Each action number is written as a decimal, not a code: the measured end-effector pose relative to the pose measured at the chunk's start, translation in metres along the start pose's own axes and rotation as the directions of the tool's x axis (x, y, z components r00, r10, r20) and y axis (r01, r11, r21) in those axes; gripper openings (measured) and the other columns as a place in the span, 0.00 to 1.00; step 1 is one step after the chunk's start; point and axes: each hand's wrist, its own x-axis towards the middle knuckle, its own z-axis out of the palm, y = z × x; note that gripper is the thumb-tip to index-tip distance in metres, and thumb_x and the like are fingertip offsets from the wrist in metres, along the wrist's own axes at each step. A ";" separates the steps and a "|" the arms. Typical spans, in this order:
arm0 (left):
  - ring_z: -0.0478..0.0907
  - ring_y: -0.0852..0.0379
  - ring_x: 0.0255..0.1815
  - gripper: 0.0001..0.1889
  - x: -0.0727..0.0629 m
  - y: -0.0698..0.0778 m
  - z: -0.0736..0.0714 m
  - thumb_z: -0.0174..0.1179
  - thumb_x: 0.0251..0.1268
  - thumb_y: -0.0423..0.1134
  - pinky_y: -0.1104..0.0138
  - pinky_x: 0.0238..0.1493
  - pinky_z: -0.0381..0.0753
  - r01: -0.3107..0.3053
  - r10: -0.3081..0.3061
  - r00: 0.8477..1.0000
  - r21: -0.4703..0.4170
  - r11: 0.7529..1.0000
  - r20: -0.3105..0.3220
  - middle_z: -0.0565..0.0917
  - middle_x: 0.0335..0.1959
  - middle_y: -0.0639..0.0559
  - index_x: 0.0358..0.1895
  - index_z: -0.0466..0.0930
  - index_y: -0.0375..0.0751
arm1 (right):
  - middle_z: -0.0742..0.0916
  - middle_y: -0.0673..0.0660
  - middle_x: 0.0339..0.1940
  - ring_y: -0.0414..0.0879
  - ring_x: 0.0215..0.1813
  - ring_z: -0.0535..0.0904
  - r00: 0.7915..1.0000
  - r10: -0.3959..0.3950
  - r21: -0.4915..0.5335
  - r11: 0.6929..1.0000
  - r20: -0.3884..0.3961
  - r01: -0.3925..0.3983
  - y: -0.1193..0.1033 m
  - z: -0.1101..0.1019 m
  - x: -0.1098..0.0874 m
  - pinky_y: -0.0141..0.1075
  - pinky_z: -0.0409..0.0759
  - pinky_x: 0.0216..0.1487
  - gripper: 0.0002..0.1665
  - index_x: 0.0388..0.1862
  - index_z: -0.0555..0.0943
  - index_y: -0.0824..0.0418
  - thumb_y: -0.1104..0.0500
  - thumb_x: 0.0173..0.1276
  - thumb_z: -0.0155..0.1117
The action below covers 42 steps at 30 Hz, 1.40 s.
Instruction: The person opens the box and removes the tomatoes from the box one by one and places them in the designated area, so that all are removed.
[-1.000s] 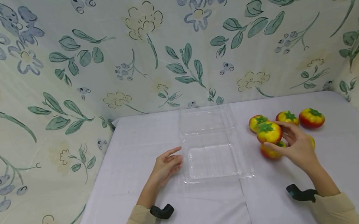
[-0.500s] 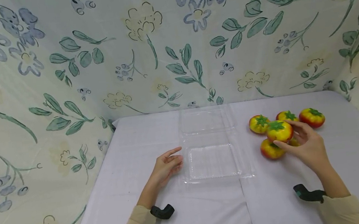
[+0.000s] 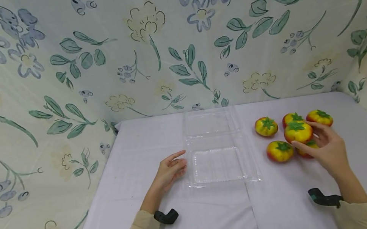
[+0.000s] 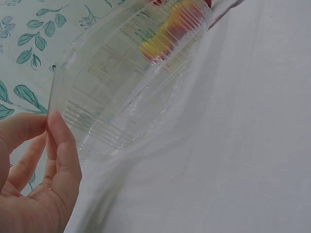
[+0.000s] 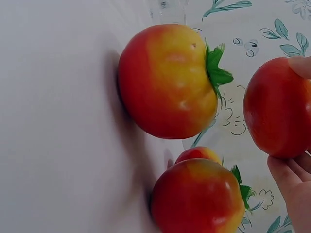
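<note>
In the head view my right hand (image 3: 332,151) holds a red-and-yellow tomato (image 3: 297,133) with a green leafy top, fingers and thumb at its sides. It is raised over the other tomatoes. The right wrist view shows the held tomato (image 5: 272,109) off the cloth, beside a resting tomato (image 5: 167,82). My left hand (image 3: 170,171) is at the left edge of an opened clear plastic clamshell container (image 3: 224,182). From the left wrist, thumb and fingers (image 4: 62,141) pinch the container's rim (image 4: 54,92).
Several more tomatoes rest on the white cloth at right, among them a front tomato (image 3: 279,152) and a back-left tomato (image 3: 266,127). The container's lid (image 3: 210,123) lies folded back towards the floral curtain (image 3: 193,79). A white cloth (image 3: 216,217) covers the table.
My right hand has moved to the right with the held tomato, from over the left tomatoes towards the right ones. The left hand and container have stayed put.
</note>
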 end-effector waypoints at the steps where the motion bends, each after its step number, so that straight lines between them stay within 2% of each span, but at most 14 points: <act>1: 0.81 0.59 0.36 0.27 0.000 0.000 0.000 0.64 0.67 0.28 0.70 0.40 0.85 0.002 -0.002 1.000 0.002 1.000 0.001 0.83 0.39 0.49 0.69 0.71 0.34 | 0.70 0.62 0.74 0.47 0.72 0.67 1.000 0.000 0.003 1.000 -0.004 0.000 0.001 -0.001 0.000 0.16 0.66 0.59 0.42 0.74 0.67 0.58 0.61 0.63 0.74; 8: 0.81 0.59 0.37 0.27 0.000 0.000 -0.001 0.64 0.67 0.29 0.70 0.40 0.85 0.007 -0.007 1.000 0.011 1.000 0.010 0.83 0.40 0.48 0.69 0.71 0.34 | 0.68 0.59 0.75 0.44 0.73 0.66 0.998 0.052 0.036 0.998 -0.021 -0.051 0.010 -0.012 0.001 0.16 0.66 0.59 0.43 0.75 0.65 0.57 0.62 0.64 0.73; 14: 0.81 0.59 0.37 0.26 0.000 0.001 -0.001 0.63 0.67 0.28 0.70 0.40 0.85 0.004 -0.004 1.000 0.009 1.000 0.005 0.83 0.39 0.49 0.69 0.72 0.34 | 0.66 0.57 0.76 0.43 0.74 0.64 0.990 0.130 0.065 0.990 -0.051 -0.127 0.017 -0.022 0.003 0.16 0.66 0.59 0.44 0.77 0.63 0.56 0.61 0.64 0.72; 21: 0.81 0.59 0.36 0.26 0.000 0.000 -0.001 0.63 0.67 0.27 0.70 0.40 0.85 0.000 0.000 1.000 0.004 1.000 0.004 0.83 0.39 0.49 0.68 0.72 0.35 | 0.66 0.55 0.77 0.43 0.75 0.63 0.981 0.180 0.065 0.982 -0.076 -0.176 0.020 -0.032 0.005 0.15 0.66 0.56 0.44 0.77 0.64 0.54 0.59 0.65 0.72; 25: 0.81 0.60 0.36 0.26 0.000 0.000 -0.001 0.63 0.67 0.27 0.70 0.39 0.85 -0.003 0.003 1.000 0.003 1.000 0.007 0.83 0.39 0.49 0.68 0.72 0.34 | 0.67 0.54 0.76 0.42 0.75 0.62 0.973 0.217 0.106 0.972 -0.082 -0.208 0.024 -0.037 0.006 0.13 0.66 0.54 0.44 0.77 0.64 0.54 0.61 0.65 0.72; 29: 0.81 0.60 0.36 0.26 0.000 0.000 -0.001 0.63 0.67 0.27 0.70 0.39 0.85 -0.004 0.004 1.000 0.002 1.000 0.009 0.83 0.39 0.49 0.68 0.72 0.34 | 0.69 0.52 0.74 0.40 0.74 0.63 0.959 0.274 0.213 0.944 -0.078 -0.252 0.030 -0.042 0.008 0.12 0.68 0.50 0.45 0.76 0.66 0.53 0.62 0.62 0.74; 32: 0.81 0.60 0.36 0.26 0.000 0.000 -0.001 0.63 0.67 0.27 0.70 0.39 0.85 -0.004 0.004 1.000 0.003 1.000 0.007 0.83 0.39 0.49 0.68 0.72 0.35 | 0.69 0.50 0.73 0.39 0.74 0.62 0.941 0.328 0.286 0.912 -0.080 -0.294 0.036 -0.046 0.010 0.12 0.68 0.49 0.46 0.75 0.67 0.52 0.62 0.59 0.76; 36: 0.81 0.59 0.36 0.26 0.000 -0.001 -0.001 0.63 0.67 0.27 0.70 0.39 0.85 -0.004 0.004 1.000 0.007 1.000 0.003 0.83 0.39 0.48 0.68 0.73 0.35 | 0.68 0.48 0.75 0.40 0.76 0.59 0.919 0.382 0.289 0.895 -0.101 -0.341 0.043 -0.048 0.013 0.14 0.67 0.53 0.47 0.75 0.66 0.50 0.61 0.58 0.77; 40: 0.81 0.60 0.36 0.25 0.001 -0.001 -0.001 0.62 0.67 0.27 0.70 0.39 0.85 -0.005 0.005 1.000 0.003 1.000 -0.001 0.83 0.39 0.49 0.68 0.73 0.35 | 0.70 0.47 0.71 0.38 0.74 0.61 0.906 0.409 0.359 0.867 -0.114 -0.346 0.050 -0.050 0.013 0.13 0.69 0.50 0.49 0.75 0.67 0.51 0.63 0.56 0.78; 42: 0.81 0.60 0.36 0.25 0.001 -0.001 -0.001 0.62 0.67 0.27 0.70 0.39 0.85 -0.003 0.003 1.000 -0.001 1.000 -0.003 0.83 0.39 0.49 0.68 0.73 0.35 | 0.72 0.45 0.67 0.37 0.72 0.62 0.899 0.423 0.429 0.837 -0.114 -0.339 0.053 -0.052 0.013 0.12 0.70 0.45 0.49 0.74 0.68 0.52 0.65 0.54 0.79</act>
